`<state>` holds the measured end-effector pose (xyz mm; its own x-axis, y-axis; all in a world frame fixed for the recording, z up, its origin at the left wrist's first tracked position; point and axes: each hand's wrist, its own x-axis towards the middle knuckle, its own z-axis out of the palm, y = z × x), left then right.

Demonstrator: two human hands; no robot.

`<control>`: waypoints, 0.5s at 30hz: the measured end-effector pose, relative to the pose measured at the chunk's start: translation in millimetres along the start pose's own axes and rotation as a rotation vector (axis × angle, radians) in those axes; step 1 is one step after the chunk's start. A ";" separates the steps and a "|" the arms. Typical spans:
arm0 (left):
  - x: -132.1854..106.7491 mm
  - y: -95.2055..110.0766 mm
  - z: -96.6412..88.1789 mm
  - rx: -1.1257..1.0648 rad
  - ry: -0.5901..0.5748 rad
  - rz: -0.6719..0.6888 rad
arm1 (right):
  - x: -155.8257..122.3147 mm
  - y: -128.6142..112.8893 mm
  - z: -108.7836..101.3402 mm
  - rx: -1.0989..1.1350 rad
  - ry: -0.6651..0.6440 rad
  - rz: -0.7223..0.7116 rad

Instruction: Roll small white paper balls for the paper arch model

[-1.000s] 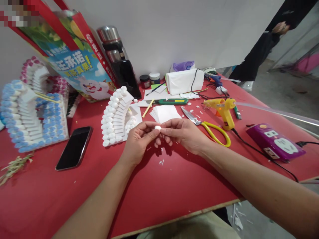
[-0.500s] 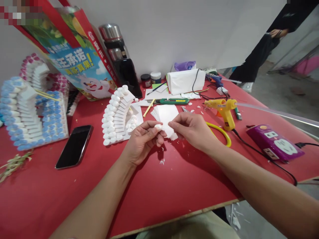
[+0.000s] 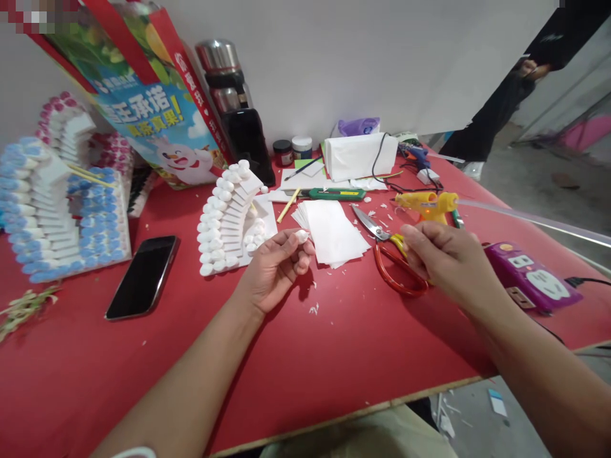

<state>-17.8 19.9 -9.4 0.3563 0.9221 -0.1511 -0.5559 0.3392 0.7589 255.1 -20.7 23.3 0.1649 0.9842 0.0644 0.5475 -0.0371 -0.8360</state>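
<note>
My left hand (image 3: 281,261) pinches a small white oval piece (image 3: 301,236) between thumb and fingertips, above the red table. Just beyond lies a fanned stack of white paper sheets (image 3: 331,232). My right hand (image 3: 442,257) is closed, over the handles of the scissors (image 3: 379,234) and in front of the yellow glue gun (image 3: 427,202), whose grip it hides. Whether its fingers hold anything is hidden. Left of the paper stands a curved, stepped white model (image 3: 224,219) edged with white oval pieces, with more loose ovals (image 3: 255,232) beside it.
A phone (image 3: 142,278) lies at left, near a blue-and-white model (image 3: 67,216). A shopping bag (image 3: 157,108) and steel flask (image 3: 217,57) stand behind. The green cutter (image 3: 334,194) lies past the paper; a purple power strip (image 3: 534,277) sits at right. A person (image 3: 510,89) stands beyond.
My right hand has moved away from my left hand, to the right, uncovering the scissors and covering the glue gun's grip. My left hand stays almost in place with the white oval piece.
</note>
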 end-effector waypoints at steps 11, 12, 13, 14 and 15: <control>-0.6 -1.6 5.0 -0.028 0.050 -0.003 | -1.2 15.9 5.6 -1.072 -0.174 -0.241; -0.9 -1.4 5.3 -0.025 0.053 -0.008 | 1.1 14.4 6.8 -1.077 -0.193 -0.208; -1.1 -1.0 5.3 -0.024 0.053 -0.014 | 3.5 12.4 7.2 -1.069 -0.216 -0.172; -1.4 -0.6 5.2 -0.028 0.051 -0.022 | 5.6 10.1 6.8 -1.053 -0.243 -0.131; -1.6 -0.1 4.9 -0.036 0.046 -0.026 | 7.0 7.9 5.7 -1.031 -0.271 -0.088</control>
<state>-14.7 17.4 -6.2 0.3366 0.9201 -0.2004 -0.5733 0.3691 0.7315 255.9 -13.1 14.1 -0.0273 0.9915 -0.1273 0.9987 0.0324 0.0385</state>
